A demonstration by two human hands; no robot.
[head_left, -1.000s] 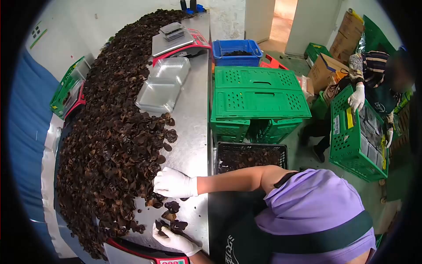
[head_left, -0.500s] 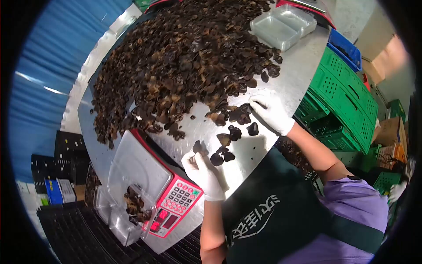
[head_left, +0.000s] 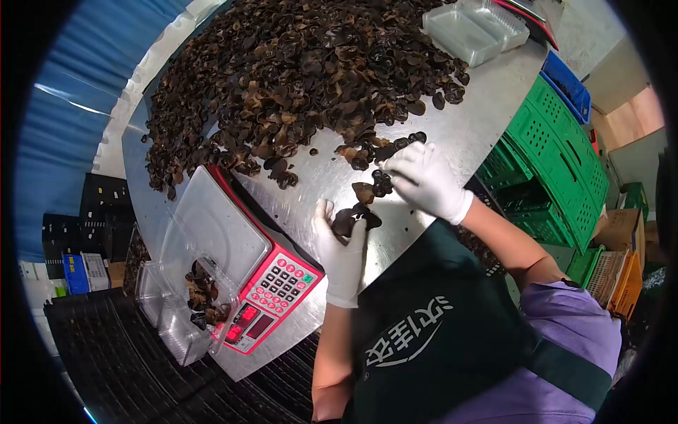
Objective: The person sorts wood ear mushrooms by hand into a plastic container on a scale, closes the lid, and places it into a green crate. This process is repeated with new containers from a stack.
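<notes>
My left hand (head_left: 340, 247), in a white glove, is closed around dark wood ear mushroom pieces (head_left: 345, 222) just above the steel table. My right hand (head_left: 427, 181), also gloved in white, has its fingertips pinched on a dark, frilly wood ear mushroom (head_left: 382, 184) lying on the table; its palm hides what is beneath. A brown wood ear piece (head_left: 363, 192) rests between the two hands. Beyond my right fingers lie a few more loose pieces (head_left: 359, 157). A large heap of wood ear mushrooms (head_left: 304, 78) covers the far part of the table.
On the left stands a red and white digital scale (head_left: 219, 226). Clear plastic trays (head_left: 182, 336), with some mushrooms at them, overlap its near corner. Another stack of clear trays (head_left: 470, 35) sits at the far right. Green crates (head_left: 558, 155) and a blue crate (head_left: 567, 85) flank the table.
My left hand has gathered the dark pieces that lay beside it. My right hand has moved toward the frilly piece and covers where a loose black piece lay. The view has shifted slightly.
</notes>
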